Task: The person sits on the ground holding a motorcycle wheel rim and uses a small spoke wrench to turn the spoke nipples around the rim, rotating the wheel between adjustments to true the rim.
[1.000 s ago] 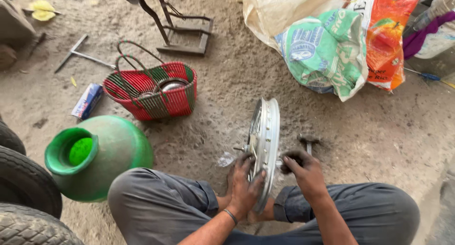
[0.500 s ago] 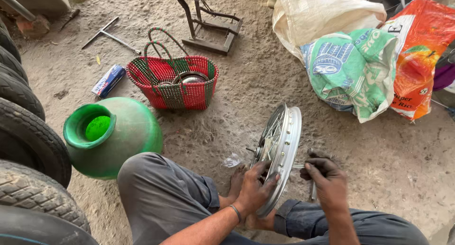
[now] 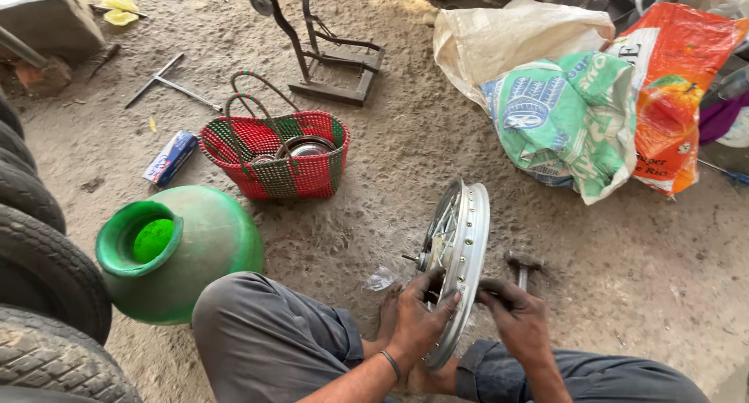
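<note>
I see the left hand [image 3: 421,313] clamped on the upright silver spoked wheel rim [image 3: 460,255] to steady it on the dirt floor | right hand [image 3: 515,313] curled beside it, grip unclear | hammer [image 3: 521,264] just behind.

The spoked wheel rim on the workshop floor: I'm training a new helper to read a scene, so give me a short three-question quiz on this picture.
1. True or false: the spoked wheel rim lies flat on the ground.
2. Which hand grips the rim's edge? A) left hand B) right hand C) neither
3. What lies on the ground just past the right hand, beside the rim?

Key
1. False: it stands on edge, held up between the person's legs.
2. A: the left hand's fingers wrap the near edge; the right hand is close beside the rim, and contact cannot be told.
3. A hammer.

Not asked, for orientation: a green pot and a woven basket sit to the left.
</note>
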